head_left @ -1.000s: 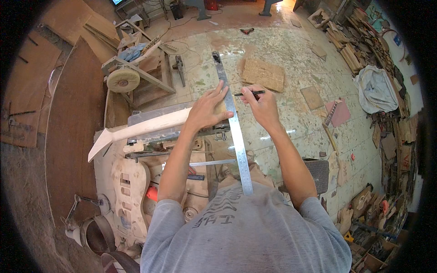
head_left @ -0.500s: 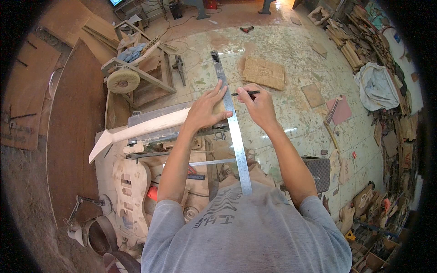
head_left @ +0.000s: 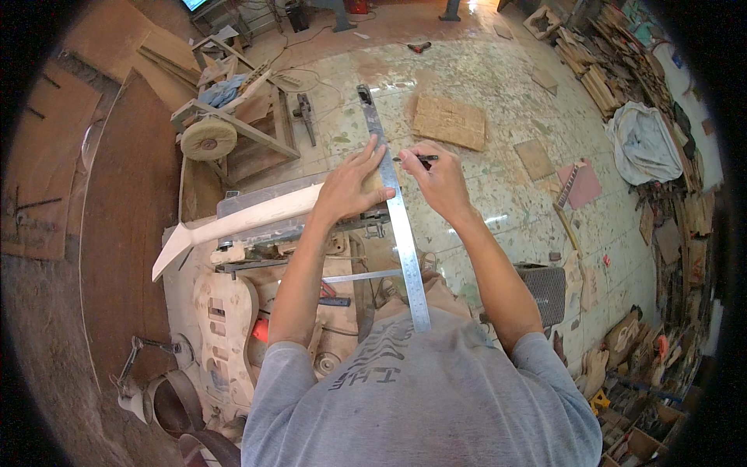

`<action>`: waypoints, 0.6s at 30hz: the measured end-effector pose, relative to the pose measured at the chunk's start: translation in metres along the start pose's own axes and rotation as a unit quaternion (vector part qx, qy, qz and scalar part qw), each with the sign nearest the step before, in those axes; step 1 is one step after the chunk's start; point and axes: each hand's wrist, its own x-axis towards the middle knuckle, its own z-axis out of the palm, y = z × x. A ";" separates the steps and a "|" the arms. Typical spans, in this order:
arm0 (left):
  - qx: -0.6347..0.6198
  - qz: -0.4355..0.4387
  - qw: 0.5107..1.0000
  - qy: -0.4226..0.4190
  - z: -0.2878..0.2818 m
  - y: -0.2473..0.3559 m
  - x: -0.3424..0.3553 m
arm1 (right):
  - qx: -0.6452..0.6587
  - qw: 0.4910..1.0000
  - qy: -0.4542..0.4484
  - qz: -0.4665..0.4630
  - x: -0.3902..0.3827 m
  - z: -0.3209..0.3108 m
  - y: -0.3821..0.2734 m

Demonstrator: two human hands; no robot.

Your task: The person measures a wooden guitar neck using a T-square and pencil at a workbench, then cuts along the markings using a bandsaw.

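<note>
Across the end of a pale wooden guitar neck [head_left: 257,211] lies a long steel ruler [head_left: 406,245], its near end by my shirt. My left hand [head_left: 350,185] presses on the neck's end, its fingertips and thumb holding the ruler against it. Just right of the ruler, my right hand [head_left: 437,180] pinches a black pen [head_left: 424,159], whose tip points left toward the ruler's edge. Whether the tip touches the wood is too small to tell. The neck's angled headstock reaches left, away from my hands.
A pale guitar body [head_left: 226,327] lies at lower left, near a red-and-black tool [head_left: 334,300]. Behind stands a wooden frame with a round buffing wheel [head_left: 208,139]. A board [head_left: 450,122] lies on the floor. Wood scraps [head_left: 599,86] are piled along the right.
My right hand and the pen have shifted slightly left, closer to the ruler. My left hand still holds the ruler on the neck.
</note>
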 end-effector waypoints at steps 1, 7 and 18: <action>0.001 -0.001 1.000 -0.001 0.000 0.000 0.000 | 0.002 1.000 -0.007 0.014 0.000 -0.001 -0.003; -0.006 0.000 1.000 -0.007 -0.001 -0.001 0.001 | 0.002 0.999 -0.016 0.030 0.001 -0.003 -0.009; -0.004 -0.003 1.000 -0.012 -0.003 0.003 0.002 | -0.045 0.999 -0.017 -0.022 -0.022 -0.012 -0.017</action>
